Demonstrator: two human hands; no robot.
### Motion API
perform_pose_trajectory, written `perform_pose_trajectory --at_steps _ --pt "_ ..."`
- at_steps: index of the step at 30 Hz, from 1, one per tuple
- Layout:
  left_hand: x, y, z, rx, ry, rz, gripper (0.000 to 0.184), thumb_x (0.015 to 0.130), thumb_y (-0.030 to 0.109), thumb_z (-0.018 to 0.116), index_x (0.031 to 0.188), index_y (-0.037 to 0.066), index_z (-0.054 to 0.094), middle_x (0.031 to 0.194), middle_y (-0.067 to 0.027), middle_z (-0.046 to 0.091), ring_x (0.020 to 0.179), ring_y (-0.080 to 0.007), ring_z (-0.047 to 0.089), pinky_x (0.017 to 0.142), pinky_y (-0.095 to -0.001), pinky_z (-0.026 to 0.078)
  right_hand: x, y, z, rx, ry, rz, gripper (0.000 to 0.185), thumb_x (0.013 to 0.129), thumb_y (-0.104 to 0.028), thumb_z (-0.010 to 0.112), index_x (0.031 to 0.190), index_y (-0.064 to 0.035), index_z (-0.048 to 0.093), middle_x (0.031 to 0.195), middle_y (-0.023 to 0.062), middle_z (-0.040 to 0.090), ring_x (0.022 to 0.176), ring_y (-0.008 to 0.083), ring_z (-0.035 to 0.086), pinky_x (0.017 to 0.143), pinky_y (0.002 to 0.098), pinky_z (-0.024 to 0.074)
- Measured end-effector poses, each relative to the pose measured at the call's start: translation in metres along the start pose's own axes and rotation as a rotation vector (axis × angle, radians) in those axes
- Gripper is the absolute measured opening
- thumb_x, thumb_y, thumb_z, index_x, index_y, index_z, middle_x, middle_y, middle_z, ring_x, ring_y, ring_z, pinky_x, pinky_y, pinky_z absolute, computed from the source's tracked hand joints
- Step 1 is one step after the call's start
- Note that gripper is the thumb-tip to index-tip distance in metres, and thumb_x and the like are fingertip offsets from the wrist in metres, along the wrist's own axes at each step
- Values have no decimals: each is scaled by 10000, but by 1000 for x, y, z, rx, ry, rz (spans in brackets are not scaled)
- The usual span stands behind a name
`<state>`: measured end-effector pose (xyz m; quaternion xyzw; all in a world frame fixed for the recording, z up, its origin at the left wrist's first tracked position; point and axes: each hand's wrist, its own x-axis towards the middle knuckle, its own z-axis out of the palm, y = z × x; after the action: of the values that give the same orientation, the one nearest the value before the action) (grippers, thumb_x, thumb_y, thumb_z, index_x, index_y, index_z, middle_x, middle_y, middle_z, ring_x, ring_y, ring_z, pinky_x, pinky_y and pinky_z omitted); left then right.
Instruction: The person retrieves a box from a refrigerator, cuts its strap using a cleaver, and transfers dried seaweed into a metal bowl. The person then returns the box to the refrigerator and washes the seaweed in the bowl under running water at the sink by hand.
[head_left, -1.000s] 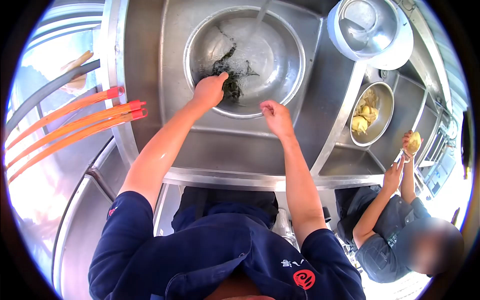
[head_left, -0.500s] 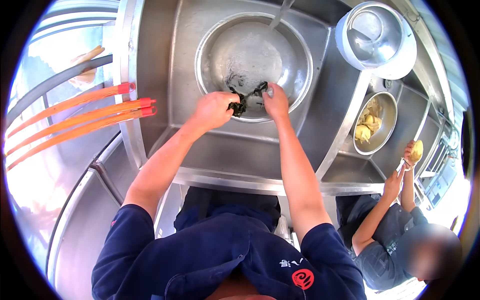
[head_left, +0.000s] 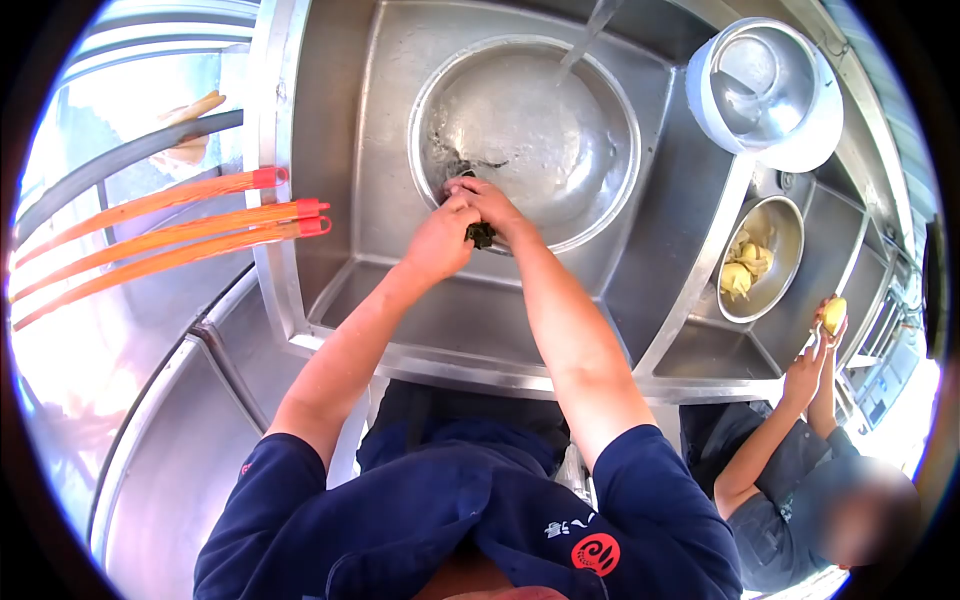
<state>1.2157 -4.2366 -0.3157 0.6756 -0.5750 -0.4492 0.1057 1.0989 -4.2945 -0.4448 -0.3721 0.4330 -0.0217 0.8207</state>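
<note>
A wide steel bowl (head_left: 624,190) of water stands in the sink, with a stream of water falling into its far side. My left hand (head_left: 440,240) is closed around a wet clump of dark green leaves (head_left: 482,236) at the bowl's near rim. Reaching across the rim, my right hand (head_left: 492,210) meets the left, its fingers bent around dark pieces that are mostly hidden. Dark leafy bits (head_left: 456,166) show in the water just beyond the fingertips.
Orange-wrapped handles (head_left: 230,218) jut in from the left. Right of the sink (head_left: 400,290) are a white container (head_left: 712,118) with a steel bowl in it and a smaller steel bowl (head_left: 790,262) of pale yellow pieces. At the far right a co-worker's hands (head_left: 805,375) hold a yellow piece (head_left: 834,316).
My right hand has moved left, from apart to touching my left hand. The leaves that stretched between the hands are now mostly covered. The whole view has shifted slightly.
</note>
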Motion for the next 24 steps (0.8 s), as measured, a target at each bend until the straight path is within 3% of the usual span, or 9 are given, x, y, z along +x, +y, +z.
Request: perform_pose_trajectory --at_steps 4,7,8,13,15,17,18,20,24 --pt "2 -8 4 -79 164 -58 264 762 -19 658 1011 53 609 1096 -168 597 1013 -411 602 826 -479 511 -30 -11 3 305 -19 -7 380 1030 -345 566 1222 -33 663 1124 56 686 1033 157 620 950 306 484" --pt "11 8 5 -64 175 -200 365 746 14 674 1096 51 576 1107 -159 610 1067 -404 591 886 -497 479 -64 -35 25 657 175 174 468 1031 -418 568 1279 -25 619 1186 68 668 1081 176 618 967 326 486" --pt "12 15 10 -66 175 -200 365 746 14 674 1096 51 576 1107 -159 610 1067 -404 591 886 -497 479 -72 -32 32 644 203 67 510 1025 -446 579 1316 -28 588 1240 83 649 1121 193 612 991 347 488" --pt "-2 62 15 -22 142 69 623 724 96 683 1310 21 486 1191 -132 625 1190 -373 544 1066 -501 369 -120 -33 17 911 256 -36 391 1014 -324 632 1288 -46 606 1174 71 675 1064 181 641 950 340 524" --pt "-6 70 3 -83 176 105 470 773 67 645 1234 15 570 1171 -135 635 1126 -336 586 1037 -436 422 -139 -33 7 930 257 -89 366 959 -259 713 1217 -22 605 1082 95 683 970 201 687 843 350 585" --pt "-6 54 -9 -633 217 211 253 825 40 620 1072 7 661 1119 -136 649 1024 -293 624 927 -378 488 -157 -36 -3 868 279 -59 292 942 -211 713 1154 -38 611 1034 89 686 907 192 690 802 346 592" --pt "-5 52 -17 -850 272 -53 140 869 14 599 962 -7 702 1074 -129 656 937 -260 635 839 -346 514 -163 -40 -6 807 306 -36 222 924 -164 713 1091 -55 617 986 83 688 843 183 692 761 342 600" --pt "20 28 -32 -497 208 -377 209 879 59 643 1074 11 700 1103 -142 660 941 -289 644 845 -411 520 -177 -49 -9 808 298 -39 204 897 -130 714 1055 -60 604 954 82 683 806 182 689 737 349 605" --pt "87 -28 12 83 416 -174 543 854 158 734 1357 93 539 1397 -174 510 1076 -357 630 921 -459 532 -191 -57 -12 765 273 -79 199 867 -61 683 1035 -64 576 915 65 650 774 159 654 701 338 594"
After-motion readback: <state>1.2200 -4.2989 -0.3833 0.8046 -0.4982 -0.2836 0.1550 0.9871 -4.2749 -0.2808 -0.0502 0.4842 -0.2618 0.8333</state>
